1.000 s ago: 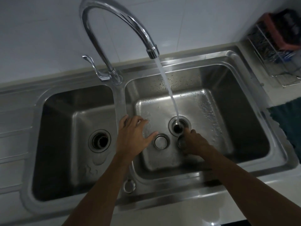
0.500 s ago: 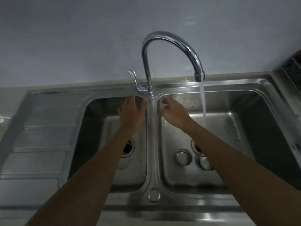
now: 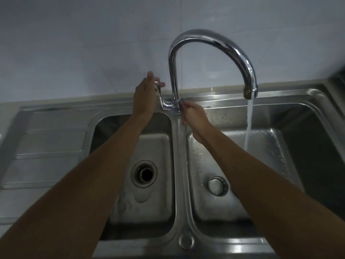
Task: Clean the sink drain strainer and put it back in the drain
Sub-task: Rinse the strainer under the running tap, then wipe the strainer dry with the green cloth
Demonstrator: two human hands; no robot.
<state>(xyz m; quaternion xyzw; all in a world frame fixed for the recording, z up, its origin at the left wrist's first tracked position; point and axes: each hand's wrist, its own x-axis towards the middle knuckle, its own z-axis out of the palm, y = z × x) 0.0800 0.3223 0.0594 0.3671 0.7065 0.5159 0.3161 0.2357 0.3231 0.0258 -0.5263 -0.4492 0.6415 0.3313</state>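
A round metal strainer piece (image 3: pixel 217 186) lies on the wet floor of the right basin (image 3: pixel 265 146), apart from both hands. My right forearm hides that basin's drain. My left hand (image 3: pixel 144 99) is up at the back of the sink, wrapped around the tap lever (image 3: pixel 158 90). My right hand (image 3: pixel 194 116) has its fingers curled against the tap base (image 3: pixel 176 107). Water (image 3: pixel 249 124) runs from the spout (image 3: pixel 250 91) into the right basin.
The left basin (image 3: pixel 155 208) has an open drain hole (image 3: pixel 143 173) and a few water streaks. A ribbed draining board (image 3: pixel 46 150) lies at the left. A round metal cap (image 3: pixel 186 242) sits on the front rim between the basins. A tiled wall stands behind.
Both hands rose from the right basin floor to the tap: the left one took hold of the lever, the right one reached the base. The strainer piece stayed on the basin floor.
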